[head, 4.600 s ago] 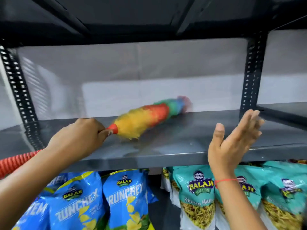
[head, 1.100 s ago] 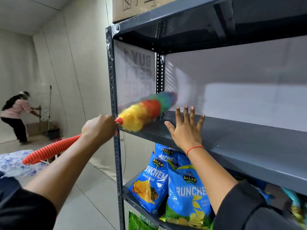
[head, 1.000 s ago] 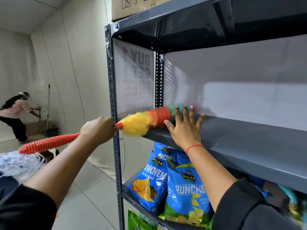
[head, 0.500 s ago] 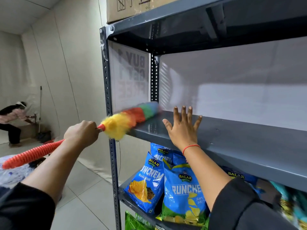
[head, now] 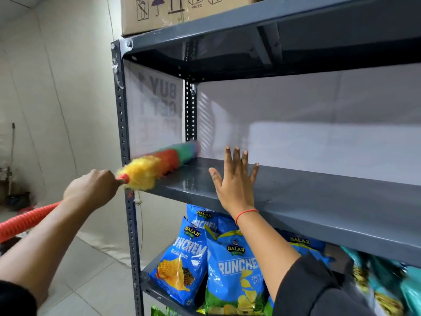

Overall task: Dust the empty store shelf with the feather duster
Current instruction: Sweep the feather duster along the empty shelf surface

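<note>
Hidden: the orange ribbed handle (head: 27, 218) ran off the frame's left edge at about 8 o'clock, and its upper end was buried in the left hand (head: 92, 187).
Blurred: the feather duster (head: 157, 164) head was smeared; its far tip, green and possibly blue, was hard to make out against the back corner post (head: 191, 110).
Cut off: the cardboard box (head: 182, 12) on the top board was cropped at 12 o'clock, with only printed handling symbols showing.
Hard to read: a translucent side panel (head: 155, 110) showed mirrored lettering, "BUY" legible, the lines under it too faint.
Lower shelf: blue snack bags (head: 230, 267) stood under the shelf; the teal bags (head: 396, 290) at 4 o'clock were blurred and partly behind the right sleeve (head: 319, 288).
Left hand: closed in a fist around the handle just behind the red collar, knuckles up, forearm reaching in from 8 o'clock.
Right hand (head: 235, 179): fingers spread and straight, pointing to 12 o'clock, back of the hand toward the camera, over the shelf's front part; whether the palm touched the metal could not be told.
Wrist: a thin red thread (head: 247, 213) circled the right wrist.
Shelf (head: 307, 197): grey metal, bare, at the frame's centre.
Duster place: the head lay across the shelf's left end, yellow fluff overhanging the front post (head: 127, 156) at 9 o'clock, the tip pointing to 2 o'clock toward the back corner, well to the left of the right hand.
</note>
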